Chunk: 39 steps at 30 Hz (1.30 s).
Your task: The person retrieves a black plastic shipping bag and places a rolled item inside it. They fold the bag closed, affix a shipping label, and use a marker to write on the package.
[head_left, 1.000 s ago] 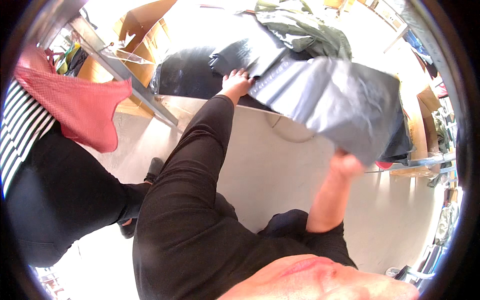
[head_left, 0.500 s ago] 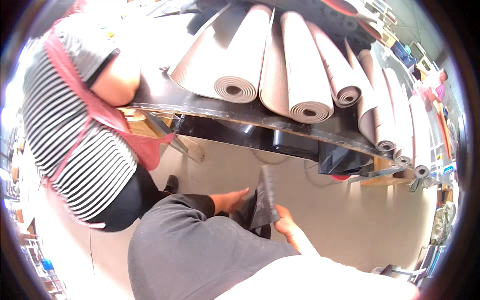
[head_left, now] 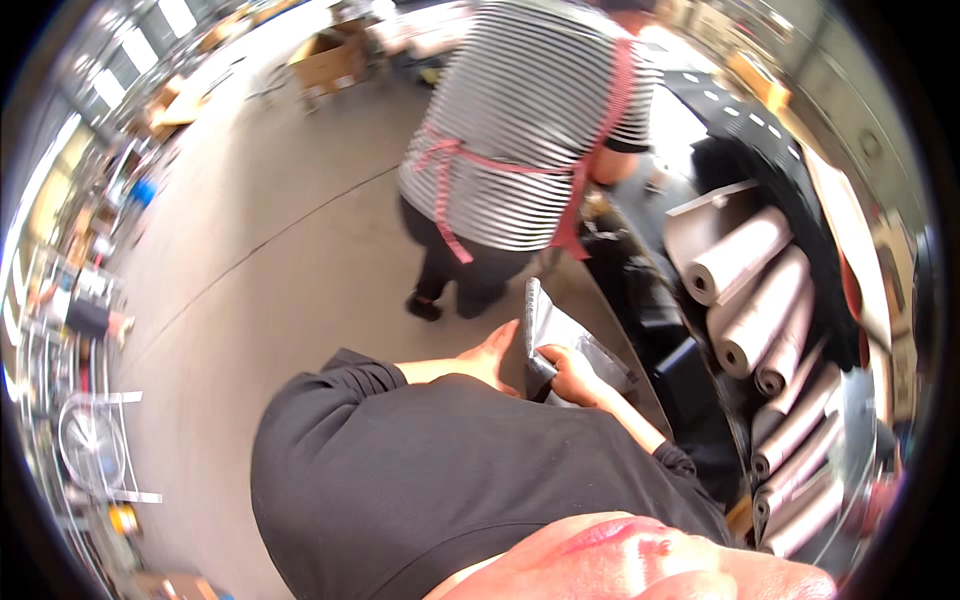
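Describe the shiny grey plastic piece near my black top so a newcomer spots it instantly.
Find the row of pale pinkish, tube-shaped rolled mats at right. Left of them, ahead of the black cloth top, the bare right hand grips the thin, silvery-grey plastic sheet. Its glossy surface and darker left edge set it apart from the coiled mats.

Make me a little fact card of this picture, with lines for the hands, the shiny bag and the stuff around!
Left hand: fingers stretched out beside the plastic bag; touching or not is hard to tell
Right hand: gripping the plastic bag
Bag colour: silvery grey, with a dark part
Nearby person: back turned, striped shirt, pinkish-red apron
Right side: several pale rolls
Far back: a brown cardboard box
Floor: grey, with a thin dark line
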Each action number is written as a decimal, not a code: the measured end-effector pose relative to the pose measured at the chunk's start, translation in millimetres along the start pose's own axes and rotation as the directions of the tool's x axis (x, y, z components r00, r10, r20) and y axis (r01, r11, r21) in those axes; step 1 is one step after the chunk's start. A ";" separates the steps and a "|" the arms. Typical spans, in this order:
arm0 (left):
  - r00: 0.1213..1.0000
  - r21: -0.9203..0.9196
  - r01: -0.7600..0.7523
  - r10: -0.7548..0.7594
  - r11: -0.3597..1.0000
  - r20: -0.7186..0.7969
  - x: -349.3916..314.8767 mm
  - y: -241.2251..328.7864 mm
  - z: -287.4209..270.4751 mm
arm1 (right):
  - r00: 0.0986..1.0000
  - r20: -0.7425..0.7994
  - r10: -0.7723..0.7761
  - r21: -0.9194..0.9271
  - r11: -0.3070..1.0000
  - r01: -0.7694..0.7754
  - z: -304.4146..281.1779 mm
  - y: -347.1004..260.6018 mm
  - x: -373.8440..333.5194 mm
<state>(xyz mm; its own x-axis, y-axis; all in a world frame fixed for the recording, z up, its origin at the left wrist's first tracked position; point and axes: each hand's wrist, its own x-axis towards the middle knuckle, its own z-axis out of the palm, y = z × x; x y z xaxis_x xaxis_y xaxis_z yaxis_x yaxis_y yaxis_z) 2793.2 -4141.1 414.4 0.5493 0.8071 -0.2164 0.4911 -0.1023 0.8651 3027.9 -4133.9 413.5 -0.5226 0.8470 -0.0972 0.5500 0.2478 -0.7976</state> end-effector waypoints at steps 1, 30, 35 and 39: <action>0.991 -0.045 -0.031 0.024 0.999 -0.135 -18.3 -5.1 -1.7 | 0.994 0.106 0.030 -0.033 0.999 -0.027 6.2 -30.0 20.0; 0.572 -0.246 0.081 -0.247 0.966 -0.782 -381.7 -313.1 -478.3 | 0.451 0.887 -0.094 -0.307 0.609 0.731 465.9 -443.5 546.4; 0.583 -0.248 0.236 -0.341 0.939 -0.738 -380.2 -398.7 -620.9 | 0.260 0.965 -0.034 -0.189 0.599 0.778 535.4 -468.4 705.3; 0.528 -0.393 0.354 -0.528 0.849 -0.665 -401.1 -410.4 -730.1 | 0.161 0.987 -0.015 -0.114 0.644 0.756 534.6 -564.3 788.5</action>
<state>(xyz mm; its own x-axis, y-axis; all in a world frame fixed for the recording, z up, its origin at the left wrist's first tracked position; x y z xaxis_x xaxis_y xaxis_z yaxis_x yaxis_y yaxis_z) 1877.7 -3998.4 476.6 -0.4186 0.8669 -0.2707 0.3454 0.4277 0.8353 1957.2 -3857.3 468.6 -0.7356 -0.3311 -0.5909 0.0334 0.8536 -0.5198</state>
